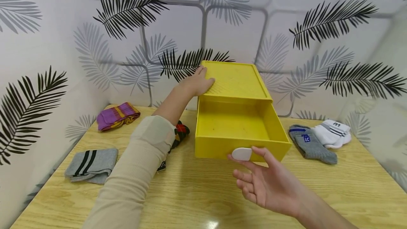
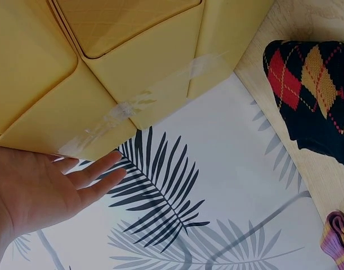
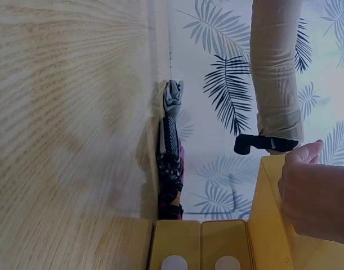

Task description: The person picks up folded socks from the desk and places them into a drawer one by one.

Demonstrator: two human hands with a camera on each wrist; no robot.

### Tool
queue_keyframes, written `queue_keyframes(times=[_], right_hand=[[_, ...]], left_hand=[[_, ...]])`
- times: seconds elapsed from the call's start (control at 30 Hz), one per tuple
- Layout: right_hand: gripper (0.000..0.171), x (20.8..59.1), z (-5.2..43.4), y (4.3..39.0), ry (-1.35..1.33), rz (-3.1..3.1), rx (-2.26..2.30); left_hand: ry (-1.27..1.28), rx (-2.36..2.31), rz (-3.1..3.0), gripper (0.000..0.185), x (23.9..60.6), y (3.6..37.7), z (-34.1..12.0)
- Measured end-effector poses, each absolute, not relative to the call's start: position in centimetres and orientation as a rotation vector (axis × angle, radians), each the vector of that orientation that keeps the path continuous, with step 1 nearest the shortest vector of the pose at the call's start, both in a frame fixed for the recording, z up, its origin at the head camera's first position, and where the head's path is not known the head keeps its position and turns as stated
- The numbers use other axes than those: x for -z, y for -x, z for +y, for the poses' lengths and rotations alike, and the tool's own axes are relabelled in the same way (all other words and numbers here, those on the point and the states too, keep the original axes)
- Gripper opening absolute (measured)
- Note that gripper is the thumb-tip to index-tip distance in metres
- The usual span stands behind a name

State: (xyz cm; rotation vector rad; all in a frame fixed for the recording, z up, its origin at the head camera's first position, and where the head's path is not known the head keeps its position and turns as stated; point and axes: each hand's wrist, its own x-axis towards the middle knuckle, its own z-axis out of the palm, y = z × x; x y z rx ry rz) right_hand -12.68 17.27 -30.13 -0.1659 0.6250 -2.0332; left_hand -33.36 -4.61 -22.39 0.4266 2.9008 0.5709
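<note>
A yellow box stands at the back of the wooden table, and its drawer is pulled out and empty. My left hand lies flat on the box's top left corner, fingers straight; in the left wrist view the left hand sits by the box's yellow wall. My right hand is palm up in front of the drawer with relaxed fingers. Its index finger and thumb are right at the white handle and hold nothing.
Folded socks lie around the box: purple striped, grey with black stripes and black argyle on the left, grey with a blue label and white on the right. Leaf-patterned walls enclose the table.
</note>
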Motion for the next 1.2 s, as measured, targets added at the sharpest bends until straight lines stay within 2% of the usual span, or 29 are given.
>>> queue_keyframes(times=[0.63, 0.9, 1.2], right_hand=[[0.056, 31.4, 17.0, 11.9, 0.191, 0.643, 2.033], [0.065, 32.3, 17.5, 12.5, 0.364, 0.783, 1.955], [0.038, 34.8, 22.1, 14.4, 0.36, 1.384, 1.717]], left_hand=[[-0.434, -0.574, 2.913, 0.064, 22.5, 33.7, -4.5], [-0.432, -0.57, 2.904, 0.064, 22.2, 33.5, -4.5], [-0.436, -0.584, 2.898, 0.064, 22.3, 33.4, -4.6]])
